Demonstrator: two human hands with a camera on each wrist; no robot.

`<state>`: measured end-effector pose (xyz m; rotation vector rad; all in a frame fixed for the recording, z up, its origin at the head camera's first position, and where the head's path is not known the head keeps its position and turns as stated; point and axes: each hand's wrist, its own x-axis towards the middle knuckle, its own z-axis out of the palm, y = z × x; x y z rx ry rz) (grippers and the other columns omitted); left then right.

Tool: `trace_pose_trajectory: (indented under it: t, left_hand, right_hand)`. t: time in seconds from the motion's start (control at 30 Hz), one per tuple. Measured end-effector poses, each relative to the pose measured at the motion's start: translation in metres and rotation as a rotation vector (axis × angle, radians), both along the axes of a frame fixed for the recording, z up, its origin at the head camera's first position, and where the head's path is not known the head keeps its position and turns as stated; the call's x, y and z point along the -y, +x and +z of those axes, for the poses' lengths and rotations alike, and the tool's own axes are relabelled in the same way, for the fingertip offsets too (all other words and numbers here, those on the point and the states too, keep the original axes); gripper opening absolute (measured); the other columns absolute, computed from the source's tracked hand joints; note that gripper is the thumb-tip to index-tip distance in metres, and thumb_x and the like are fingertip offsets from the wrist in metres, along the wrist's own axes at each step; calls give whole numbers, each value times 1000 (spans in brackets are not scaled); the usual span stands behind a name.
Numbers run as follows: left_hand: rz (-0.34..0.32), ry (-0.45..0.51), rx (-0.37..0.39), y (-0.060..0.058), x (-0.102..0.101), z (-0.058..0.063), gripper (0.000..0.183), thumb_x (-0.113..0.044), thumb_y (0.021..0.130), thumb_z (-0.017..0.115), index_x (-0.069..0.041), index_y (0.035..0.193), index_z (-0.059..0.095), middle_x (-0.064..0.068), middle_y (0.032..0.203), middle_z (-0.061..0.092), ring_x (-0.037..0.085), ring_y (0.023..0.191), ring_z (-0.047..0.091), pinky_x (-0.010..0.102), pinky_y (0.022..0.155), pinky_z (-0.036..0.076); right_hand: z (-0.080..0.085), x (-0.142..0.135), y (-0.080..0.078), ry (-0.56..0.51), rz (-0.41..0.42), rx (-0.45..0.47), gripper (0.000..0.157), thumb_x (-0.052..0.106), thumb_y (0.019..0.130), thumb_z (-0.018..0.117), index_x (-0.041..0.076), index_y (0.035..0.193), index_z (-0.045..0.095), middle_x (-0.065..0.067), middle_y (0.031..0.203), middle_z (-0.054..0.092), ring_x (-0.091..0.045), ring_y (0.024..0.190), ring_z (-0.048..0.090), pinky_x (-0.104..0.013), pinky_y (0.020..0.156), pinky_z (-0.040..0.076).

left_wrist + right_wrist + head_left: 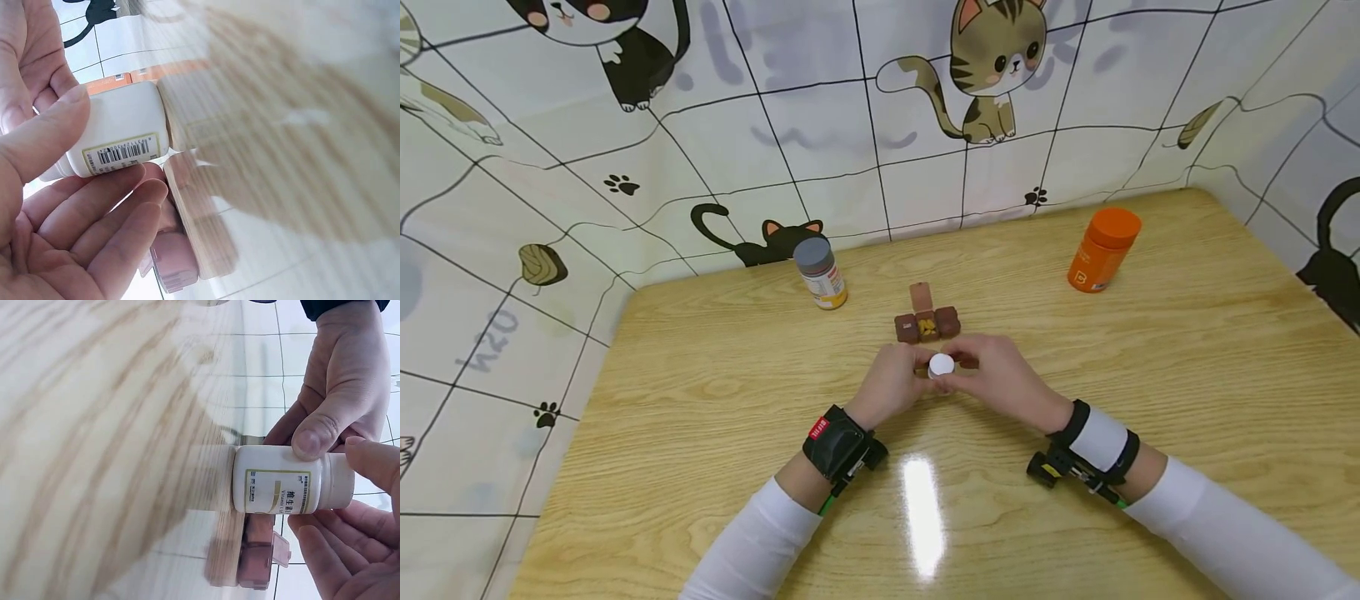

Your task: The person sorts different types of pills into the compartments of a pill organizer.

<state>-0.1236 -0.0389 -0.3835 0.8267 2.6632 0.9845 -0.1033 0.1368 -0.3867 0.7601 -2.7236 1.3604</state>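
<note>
A white vitamin bottle [275,481] with a yellow-bordered label stands upright on the table between both hands. My left hand [891,379] grips its body, the thumb pressed against the side near the shoulder in the right wrist view. At the top, my right hand [1000,379] pinches the white cap [942,364] between thumb and fingers. The cap sits on the bottle's neck. Just beyond the hands lies a small brown pill box [948,322]; its middle lid [921,297] is flipped up, and yellow pills [927,327] show in that compartment.
A grey-capped bottle [822,273] stands at the back of the wooden table [715,467], left of the pill box. An orange jar [1103,250] stands at the back right. A cat-patterned sheet [820,133] hangs behind the table's far edge.
</note>
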Motion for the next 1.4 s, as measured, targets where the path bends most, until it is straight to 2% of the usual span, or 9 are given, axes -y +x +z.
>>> trace_pose_trajectory:
  t: [0.23, 0.43, 0.6, 0.7, 0.87, 1.0, 1.13, 1.27, 1.4]
  left_hand:
    - [1, -6, 9, -1, 1, -3, 14, -18, 75, 76, -11, 87, 72, -2, 83, 68, 2, 76, 53, 18, 64, 42]
    - [-10, -5, 10, 0, 2, -4, 16, -17, 74, 77, -10, 88, 72, -1, 82, 69, 2, 77, 56, 17, 63, 43]
    - [-16, -17, 28, 3, 2, -4, 23, -18, 75, 77, -8, 95, 71, 2, 87, 69, 6, 80, 58, 18, 65, 45]
    - [-10, -79, 42, 6, 2, -2, 29, -19, 76, 76, -6, 102, 69, 5, 94, 69, 10, 86, 59, 21, 71, 47]
    - [-19, -194, 48, 12, 1, 3, 35, -18, 78, 74, -4, 110, 65, 8, 103, 66, 14, 95, 58, 25, 79, 47]
    - [-41, -241, 39, 14, 1, 4, 35, -18, 79, 73, -4, 110, 65, 8, 103, 66, 13, 94, 57, 24, 78, 47]
    - [-54, -238, 32, 15, 2, 4, 34, -17, 79, 73, -4, 110, 66, 8, 103, 66, 14, 95, 57, 25, 79, 47]
    - [-55, -218, 37, 15, 2, 5, 34, -16, 79, 73, -4, 110, 66, 8, 104, 66, 15, 95, 57, 26, 80, 46]
    - [-50, -210, 39, 14, 2, 5, 33, -16, 79, 73, -5, 110, 66, 8, 104, 66, 14, 95, 57, 26, 80, 46]
  right_hand:
    - [-8, 1, -1, 131, 50, 40, 29, 12, 77, 74, 7, 101, 59, -2, 87, 58, -16, 77, 50, -32, 67, 45]
    - [-11, 4, -3, 162, 62, -7, 23, 12, 78, 74, 8, 93, 57, -1, 85, 59, -13, 75, 50, -30, 65, 45]
    - [-9, -3, -2, 158, 56, -7, 25, 14, 78, 74, 9, 96, 57, -2, 88, 60, -13, 79, 53, -33, 69, 47]
    - [1, -23, -5, 142, -18, -1, 28, 14, 77, 73, 6, 99, 58, -7, 92, 63, -18, 82, 56, -38, 71, 49]
    - [17, -94, -18, 174, -284, -27, 32, 11, 77, 71, -3, 101, 55, -23, 94, 61, -32, 83, 56, -47, 69, 47]
    - [15, -143, -23, 242, -447, 10, 38, 11, 80, 67, -10, 106, 50, -31, 97, 57, -40, 85, 53, -52, 70, 43]
    - [5, -164, -21, 303, -474, 36, 39, 12, 79, 66, -12, 104, 50, -31, 93, 56, -39, 81, 53, -52, 68, 43]
    - [-5, -170, -19, 335, -470, 47, 36, 12, 77, 68, -11, 98, 49, -29, 88, 56, -36, 76, 52, -49, 65, 43]
    - [-9, -173, -18, 342, -472, 82, 39, 12, 78, 68, -13, 100, 47, -30, 89, 55, -36, 76, 51, -50, 66, 44]
